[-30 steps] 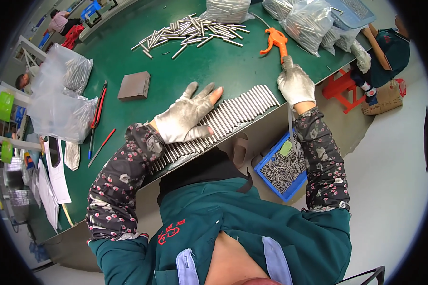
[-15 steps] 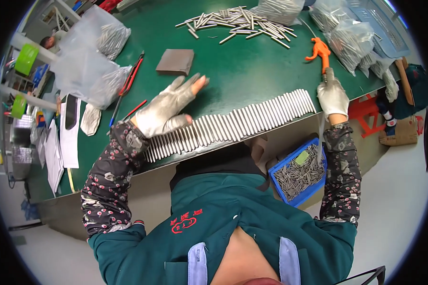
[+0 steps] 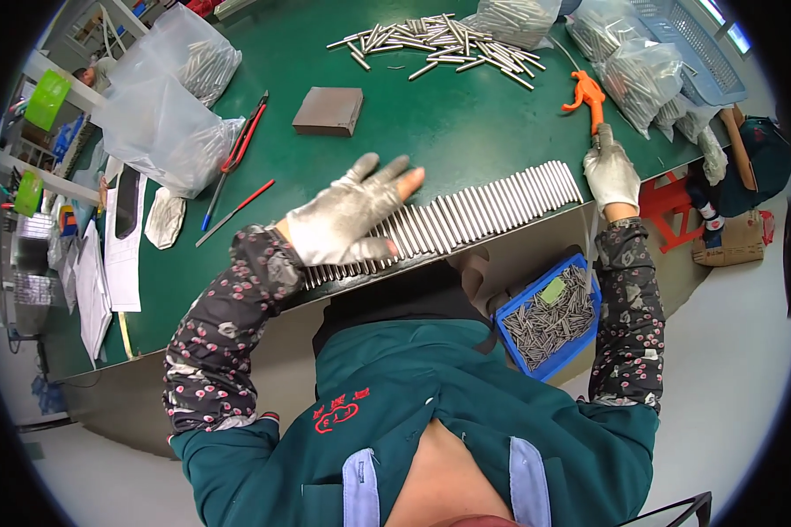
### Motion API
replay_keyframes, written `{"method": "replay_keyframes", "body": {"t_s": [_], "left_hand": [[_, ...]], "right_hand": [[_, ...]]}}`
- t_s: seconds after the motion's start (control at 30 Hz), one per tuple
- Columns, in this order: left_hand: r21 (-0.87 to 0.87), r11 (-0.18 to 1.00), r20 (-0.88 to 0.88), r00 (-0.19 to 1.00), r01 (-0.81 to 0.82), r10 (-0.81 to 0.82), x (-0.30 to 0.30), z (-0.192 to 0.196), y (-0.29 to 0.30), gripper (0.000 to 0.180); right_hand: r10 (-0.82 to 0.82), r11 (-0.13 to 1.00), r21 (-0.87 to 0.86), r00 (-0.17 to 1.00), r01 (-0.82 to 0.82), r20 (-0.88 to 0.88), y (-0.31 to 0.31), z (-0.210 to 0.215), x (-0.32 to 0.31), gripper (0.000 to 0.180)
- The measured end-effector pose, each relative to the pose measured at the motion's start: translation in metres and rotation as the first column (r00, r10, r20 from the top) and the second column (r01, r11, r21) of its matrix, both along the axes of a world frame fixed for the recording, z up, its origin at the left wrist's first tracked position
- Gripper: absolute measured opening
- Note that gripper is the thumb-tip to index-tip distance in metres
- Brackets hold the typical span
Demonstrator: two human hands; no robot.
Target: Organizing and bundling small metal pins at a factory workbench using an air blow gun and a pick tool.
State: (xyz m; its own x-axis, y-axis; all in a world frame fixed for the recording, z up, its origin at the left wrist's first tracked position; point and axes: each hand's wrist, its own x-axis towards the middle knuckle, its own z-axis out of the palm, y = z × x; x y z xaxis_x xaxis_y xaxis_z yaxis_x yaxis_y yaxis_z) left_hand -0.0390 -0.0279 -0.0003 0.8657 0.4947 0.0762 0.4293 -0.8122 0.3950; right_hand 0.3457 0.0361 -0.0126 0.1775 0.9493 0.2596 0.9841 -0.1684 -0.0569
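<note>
A long row of shiny metal pins (image 3: 466, 211) lies side by side along the near edge of the green table. Over the left part of this row is my left hand (image 3: 347, 215), in a grey-stained white glove with bare fingertips showing. Its fingers are spread and hold nothing; the thumb reaches across the pins, and the palm hides some of them. Past the row's right end, my right hand (image 3: 613, 178), also gloved, has its fingers closed at the near end of an orange air blow gun (image 3: 587, 98). The gun lies on the table with its hose leading away.
Beyond the row are a brown block (image 3: 328, 111) and a loose pile of pins (image 3: 448, 39). Red-handled pliers (image 3: 242, 145) and a thin red-handled tool (image 3: 246, 206) lie left. Bags of pins (image 3: 637, 79) stand far right. Below the edge is a blue bin (image 3: 580, 338).
My left hand has moved right along the row, and the row's left end now sits further right. The thin red-handled tool is uncovered. My right hand stays by the blow gun.
</note>
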Motion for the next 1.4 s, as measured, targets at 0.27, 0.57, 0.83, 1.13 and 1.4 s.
{"method": "replay_keyframes", "body": {"t_s": [0.27,0.57,0.83,1.13,1.4], "left_hand": [[0.08,0.989,0.039,0.992,-0.121,0.118,-0.025,0.025,-0.013,0.089],[0.045,0.917,-0.1,0.912,-0.396,0.398,-0.12,0.016,-0.084,0.083],[0.031,0.944,-0.089,0.94,-0.329,0.33,-0.123,0.007,-0.092,0.08],[0.076,0.95,-0.091,0.947,-0.303,0.309,-0.112,0.004,-0.09,0.083],[0.175,0.888,-0.01,0.901,-0.426,0.435,-0.139,0.015,-0.106,0.087]], "right_hand": [[-0.027,0.998,-0.062,0.997,0.022,-0.077,0.003,-0.002,-0.005,0.048],[0.035,0.999,-0.002,0.999,-0.035,0.036,0.011,-0.018,0.027,0.047],[0.011,1.0,-0.012,0.998,-0.01,0.057,0.016,-0.022,0.033,0.047],[-0.004,0.999,-0.04,0.997,0.006,0.073,0.012,-0.016,0.025,0.048],[0.037,0.999,-0.004,0.999,-0.037,0.039,0.019,-0.024,0.038,0.047]]}}
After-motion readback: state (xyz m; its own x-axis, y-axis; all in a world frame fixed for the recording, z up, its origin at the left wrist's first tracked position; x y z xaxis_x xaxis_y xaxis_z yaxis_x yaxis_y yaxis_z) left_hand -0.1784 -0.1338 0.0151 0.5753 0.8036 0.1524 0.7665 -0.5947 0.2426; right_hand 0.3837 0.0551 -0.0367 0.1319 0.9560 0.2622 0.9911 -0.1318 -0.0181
